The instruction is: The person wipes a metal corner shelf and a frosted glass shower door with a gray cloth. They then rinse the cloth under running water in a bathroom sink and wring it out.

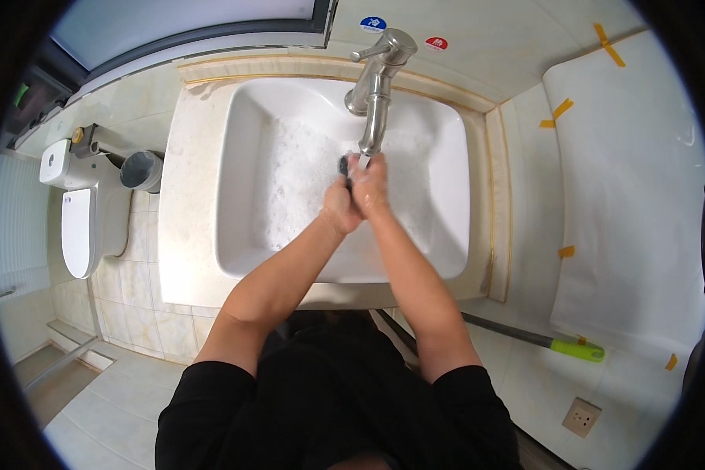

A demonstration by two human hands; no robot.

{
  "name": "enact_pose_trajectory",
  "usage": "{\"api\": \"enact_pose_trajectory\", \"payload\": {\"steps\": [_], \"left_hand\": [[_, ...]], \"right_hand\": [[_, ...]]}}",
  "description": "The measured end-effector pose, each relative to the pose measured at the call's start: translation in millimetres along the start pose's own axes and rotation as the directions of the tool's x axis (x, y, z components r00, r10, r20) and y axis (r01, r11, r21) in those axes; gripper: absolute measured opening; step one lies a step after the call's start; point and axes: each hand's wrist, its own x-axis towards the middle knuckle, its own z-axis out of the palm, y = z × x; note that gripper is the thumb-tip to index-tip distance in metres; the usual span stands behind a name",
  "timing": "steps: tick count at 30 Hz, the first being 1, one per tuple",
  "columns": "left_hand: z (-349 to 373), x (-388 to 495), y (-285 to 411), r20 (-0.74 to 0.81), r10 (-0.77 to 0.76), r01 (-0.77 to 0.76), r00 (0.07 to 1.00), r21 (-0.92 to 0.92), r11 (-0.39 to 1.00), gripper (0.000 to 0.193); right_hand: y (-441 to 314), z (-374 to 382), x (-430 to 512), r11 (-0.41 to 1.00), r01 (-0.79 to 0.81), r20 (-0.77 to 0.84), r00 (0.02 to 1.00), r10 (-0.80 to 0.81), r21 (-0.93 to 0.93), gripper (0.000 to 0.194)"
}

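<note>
Under the metal faucet [378, 106], my left hand [339, 204] and my right hand [369, 185] are close together over the white washbasin [342, 267]. Between them is a small dark object [344, 165], mostly hidden by fingers; its kind cannot be made out. My left hand grips it from the left and below, while my right hand presses against it from the right, blurred. Water from the spout runs onto my right hand. White suds [296, 176] cover much of the water in the basin. Both wrists look wet.
A pale stone counter [191, 194] surrounds the basin. To the left stand a white toilet [79, 232] and a grey bin [141, 170]. A pole with a green handle [577, 349] leans at the right, above a wall socket [581, 417]. White sheeting [628, 194] is taped to the wall.
</note>
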Motion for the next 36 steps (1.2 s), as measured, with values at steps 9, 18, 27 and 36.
{"api": "enact_pose_trajectory", "payload": {"steps": [9,18,27,36], "left_hand": [[7,-2,18,0.095,0.052,-0.027,0.994,-0.249,0.968,0.053],[-18,22,37,0.57,-0.073,0.173,0.819,-0.125,0.977,0.039],[9,13,7,-0.15,0.234,-0.218,0.96,0.119,0.969,0.034],[5,22,6,-0.276,0.256,-0.189,0.927,0.248,0.95,0.025]], "right_hand": [[13,8,-16,0.862,0.477,0.052,0.878,-0.475,-0.171,0.027],[-30,-4,-44,0.857,0.507,0.006,0.861,-0.509,-0.091,0.018],[-31,-10,-8,0.924,0.005,-0.037,0.999,-0.021,-0.382,0.029],[-25,-19,0,0.962,-0.07,-0.01,0.997,0.07,-0.265,0.025]]}}
